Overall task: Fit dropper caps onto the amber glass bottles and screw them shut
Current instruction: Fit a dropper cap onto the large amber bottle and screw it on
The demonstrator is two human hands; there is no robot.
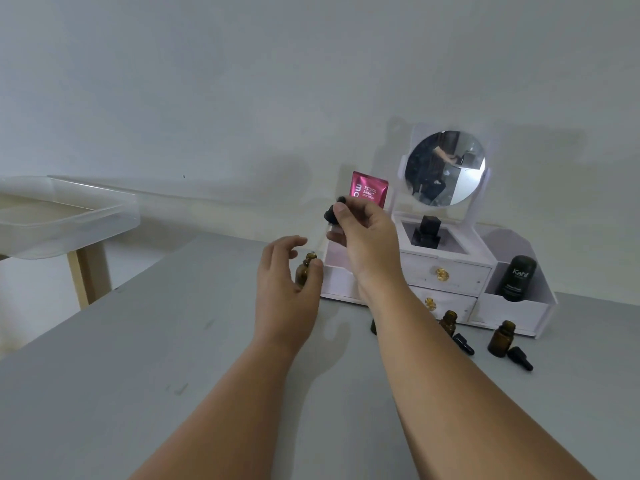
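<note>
We are reading "RETINOL BRIGHT" on the pink sachet just behind our right hand, and "Kahf" on the black tube standing in the organizer's open side bin, well right of both hands. Our right fingers are pinching a black dropper cap, holding it raised above and slightly right of the bottle. Our left hand is steadying that open amber bottle from its left side, thumb touching the neck and the other fingers loosely spread above it. To the right of our right forearm, two more open bottles are standing on the desk, each with a spare cap lying just beside it. A black square bottle is sitting in the organizer's top well, under the round mirror. A clear tub is resting on a wooden stand far left of our left hand.
</note>
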